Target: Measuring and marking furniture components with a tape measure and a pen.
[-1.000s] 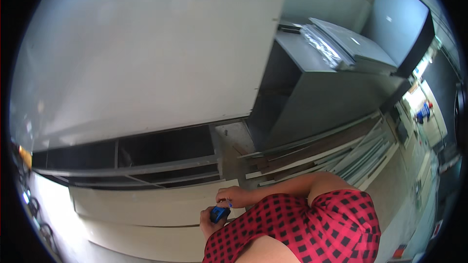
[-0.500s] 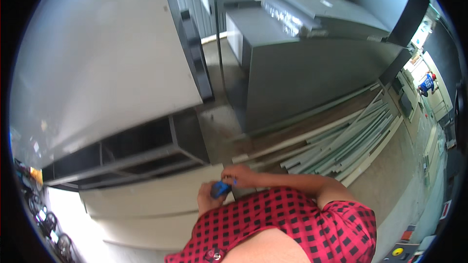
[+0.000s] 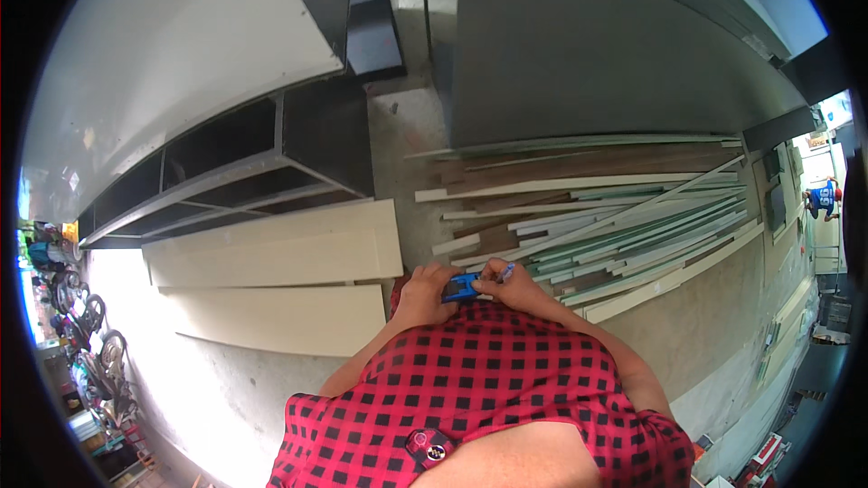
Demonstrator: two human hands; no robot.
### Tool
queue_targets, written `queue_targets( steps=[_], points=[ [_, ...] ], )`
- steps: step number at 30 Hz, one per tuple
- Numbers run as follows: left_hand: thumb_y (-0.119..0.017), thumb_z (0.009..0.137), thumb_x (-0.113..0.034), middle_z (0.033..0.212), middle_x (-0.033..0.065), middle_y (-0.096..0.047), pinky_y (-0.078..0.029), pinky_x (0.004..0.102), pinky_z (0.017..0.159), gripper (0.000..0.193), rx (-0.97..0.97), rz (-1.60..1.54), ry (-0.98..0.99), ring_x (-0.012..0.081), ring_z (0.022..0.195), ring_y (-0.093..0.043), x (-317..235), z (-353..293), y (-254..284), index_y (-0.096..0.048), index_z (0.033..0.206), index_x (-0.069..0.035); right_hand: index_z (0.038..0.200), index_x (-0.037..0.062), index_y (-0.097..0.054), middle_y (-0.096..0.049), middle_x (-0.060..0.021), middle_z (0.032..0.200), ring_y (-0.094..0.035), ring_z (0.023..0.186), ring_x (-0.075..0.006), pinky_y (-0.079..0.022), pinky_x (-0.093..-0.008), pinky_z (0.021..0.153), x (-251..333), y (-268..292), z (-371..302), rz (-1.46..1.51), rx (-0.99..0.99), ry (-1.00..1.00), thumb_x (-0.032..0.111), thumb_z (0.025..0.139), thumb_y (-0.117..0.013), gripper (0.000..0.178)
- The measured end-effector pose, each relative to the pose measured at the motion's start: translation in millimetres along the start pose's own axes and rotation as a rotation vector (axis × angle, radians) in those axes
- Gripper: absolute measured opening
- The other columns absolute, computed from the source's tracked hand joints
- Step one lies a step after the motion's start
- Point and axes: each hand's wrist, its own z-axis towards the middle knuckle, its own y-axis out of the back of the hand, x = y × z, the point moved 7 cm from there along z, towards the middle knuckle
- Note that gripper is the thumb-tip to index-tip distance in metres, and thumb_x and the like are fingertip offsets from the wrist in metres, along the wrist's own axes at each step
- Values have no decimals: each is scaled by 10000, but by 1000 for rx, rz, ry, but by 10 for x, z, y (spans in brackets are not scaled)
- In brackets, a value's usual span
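Note:
My left hand (image 3: pixel 425 294) is closed around one end of a small blue and black tape measure (image 3: pixel 462 287), held close in front of my chest. At its other side my right hand (image 3: pixel 511 287) is closed, its fingertips against the blue case. A thin pale blue pen (image 3: pixel 507 272) sticks up from between the right fingers. Part of the tape measure is covered by my fingers, and no drawn-out blade can be made out.
Cream boards (image 3: pixel 271 248) lie on the floor to my left, before a dark open-framed cabinet (image 3: pixel 325 140). Long narrow strips (image 3: pixel 633 235) are heaped at right, below a large grey panel (image 3: pixel 615 54). A person in blue (image 3: pixel 821 199) is far right; bicycles (image 3: pixel 90 307) stand far left.
My view has tilted down and turned, so the boards and strips sit higher. Both hands now show farther right in the picture, still on the tape measure. The pen shows more plainly.

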Motion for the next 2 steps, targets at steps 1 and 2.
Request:
queue_targets(
  steps=[1,2],
  points=[
    [-731,572,-118,1007,93,-560,-474,412,838,553,1,7,-35,331,969,-528,-92,19,-11,-583,1103,-162,833,62,-594,-603,-36,706,-556,643,-168,-459,-316,614,-65,27,-58,54,27,-71,264,841,-672,216],
    [-731,572,-118,1007,93,-560,-474,412,838,553,-14,14,-64,331,969,-528,-187,132,-13,-583,1103,-162,804,79,-582,-614,-38,707,-563,639,-211,-467,-319,635,-113,74,-78,104,49,-136,317,822,-691,263]
  ],
)
